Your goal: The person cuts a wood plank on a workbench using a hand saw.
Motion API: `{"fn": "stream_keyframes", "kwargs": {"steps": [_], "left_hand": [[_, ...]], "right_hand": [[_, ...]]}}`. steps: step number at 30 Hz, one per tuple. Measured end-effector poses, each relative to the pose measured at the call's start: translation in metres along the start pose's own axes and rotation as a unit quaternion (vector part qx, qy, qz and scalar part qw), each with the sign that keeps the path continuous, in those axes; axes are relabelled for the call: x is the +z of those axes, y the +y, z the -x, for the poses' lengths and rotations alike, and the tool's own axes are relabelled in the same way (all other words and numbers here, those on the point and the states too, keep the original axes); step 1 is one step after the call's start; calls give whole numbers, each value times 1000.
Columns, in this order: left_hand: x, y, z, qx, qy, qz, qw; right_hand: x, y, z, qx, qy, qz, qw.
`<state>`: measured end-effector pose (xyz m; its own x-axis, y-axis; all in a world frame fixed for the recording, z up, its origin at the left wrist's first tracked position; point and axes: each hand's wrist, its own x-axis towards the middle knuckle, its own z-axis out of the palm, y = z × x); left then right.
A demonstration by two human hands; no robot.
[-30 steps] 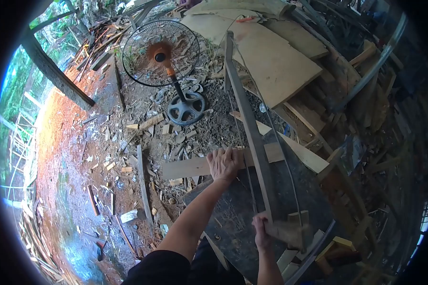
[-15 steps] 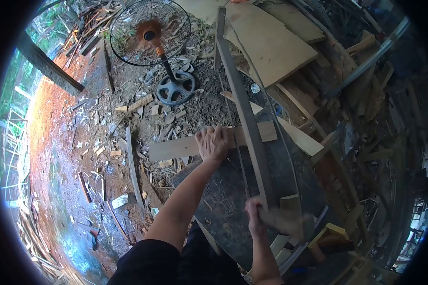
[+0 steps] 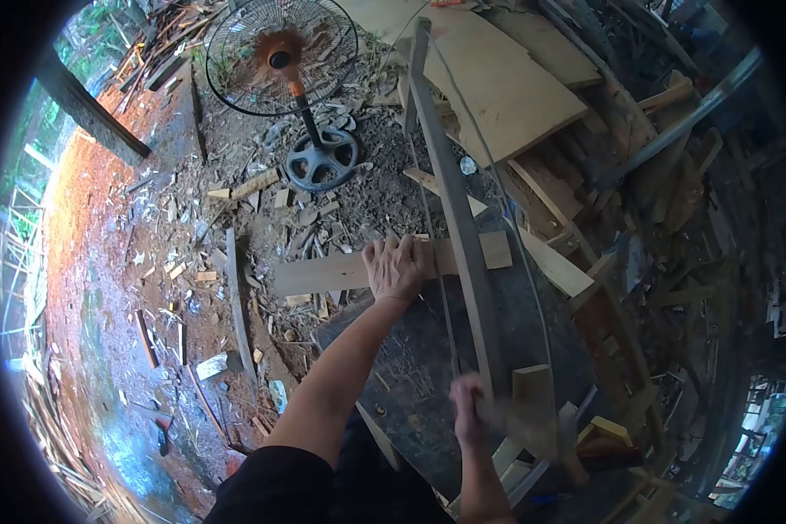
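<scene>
Wooden board [image 3: 323, 275] under left hand [image 3: 396, 269]

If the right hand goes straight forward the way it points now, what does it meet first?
Leaving aside the frame saw it holds, the right hand would probably meet the wooden board first, close beside the left hand. Its height is unclear, so it might pass above.

We can read no text, label, brand, number or sign anywhere here (the fan [image 3: 279, 60], the boards [image 3: 506, 83] and the pale plank [image 3: 319, 274] show us no lettering that we can make out).
</scene>
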<state>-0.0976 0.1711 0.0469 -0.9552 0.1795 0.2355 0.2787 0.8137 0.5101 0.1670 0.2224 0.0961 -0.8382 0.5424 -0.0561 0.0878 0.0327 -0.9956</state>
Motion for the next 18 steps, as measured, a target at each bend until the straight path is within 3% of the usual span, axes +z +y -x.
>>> {"fn": "stream_keyframes", "kwargs": {"steps": [1,2,4,5,7,10,14,16,18], "left_hand": [[1,0,-1,-3,2,-1,1000],[0,0,-2,-9,2,2,1000],[-3,0,-2,-6,-14,9,1000],[-3,-1,0,-6,-19,8,1000],[-4,0,-2,-10,-26,5,1000],[-2,-2,-5,-24,-17,12,999],[1,-1,-7,-13,3,22,1000],[0,-2,-4,-20,-19,1,1000],[0,-4,-2,-20,-20,4,1000]], "right_hand": [[-8,6,16,-30,-4,-57,998],[-12,6,22,-29,-7,-52,998],[-18,10,33,-119,-9,-39,992],[-14,11,29,-114,-7,-38,993],[1,15,-3,-2,-5,-29,1000],[27,-5,-48,-13,23,-56,998],[-10,10,-2,0,4,11,1000],[-27,-4,27,-61,-48,31,997],[-17,-6,23,-55,-30,30,998]]}}
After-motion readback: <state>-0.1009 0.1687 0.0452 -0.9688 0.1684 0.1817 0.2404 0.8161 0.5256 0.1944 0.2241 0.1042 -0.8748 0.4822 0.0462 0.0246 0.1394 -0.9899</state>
